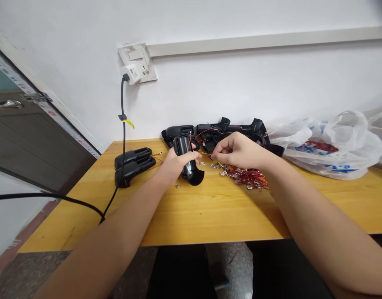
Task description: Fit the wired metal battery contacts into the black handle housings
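My left hand [175,164] is closed around a glossy black plastic housing [188,164], hollow at its top and flared at its lower end. A thin red wire [189,143] comes out of the housing. My right hand [233,150] is in a pinch just right of it, at the end of a thin wire with a small metal part [206,154]; its fingertips partly hide this. Below the right hand lies a pile of red wires with small metal tabs [248,177]. A few loose metal pieces [177,186] rest near the housing.
Two black housings [135,166] lie at the left of the wooden table [191,220]. More black housings [247,128] stand along the wall. White plastic bags [337,145] with red wires sit at the right. A black cable [124,137] hangs from the plug [131,74] across the table's left side.
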`<act>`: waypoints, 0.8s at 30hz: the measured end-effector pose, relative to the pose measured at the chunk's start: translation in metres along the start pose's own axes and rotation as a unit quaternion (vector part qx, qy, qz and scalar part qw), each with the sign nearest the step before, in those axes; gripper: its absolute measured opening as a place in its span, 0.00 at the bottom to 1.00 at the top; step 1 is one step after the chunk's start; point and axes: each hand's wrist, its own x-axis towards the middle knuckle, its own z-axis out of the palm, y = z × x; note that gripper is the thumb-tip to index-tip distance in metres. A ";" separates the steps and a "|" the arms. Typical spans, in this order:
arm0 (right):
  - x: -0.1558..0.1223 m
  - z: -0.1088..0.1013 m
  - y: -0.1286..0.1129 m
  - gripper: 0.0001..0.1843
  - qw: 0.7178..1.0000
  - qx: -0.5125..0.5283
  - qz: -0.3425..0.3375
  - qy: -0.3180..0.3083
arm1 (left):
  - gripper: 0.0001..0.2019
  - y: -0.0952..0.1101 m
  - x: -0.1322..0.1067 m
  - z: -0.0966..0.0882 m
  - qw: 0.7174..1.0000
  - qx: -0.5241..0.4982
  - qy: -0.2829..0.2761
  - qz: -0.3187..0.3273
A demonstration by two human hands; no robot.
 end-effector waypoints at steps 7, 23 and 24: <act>0.001 0.019 -0.008 0.10 0.999 0.044 -0.026 -0.018 | 0.16 0.000 0.001 0.001 0.999 0.027 0.021 0.042; 0.000 0.043 -0.031 0.12 0.913 0.388 0.119 0.046 | 0.26 0.003 -0.004 0.006 0.984 -0.152 -0.049 0.073; -0.001 0.046 -0.034 0.12 0.909 0.396 0.121 0.045 | 0.28 0.003 -0.005 0.006 0.983 -0.156 -0.054 0.075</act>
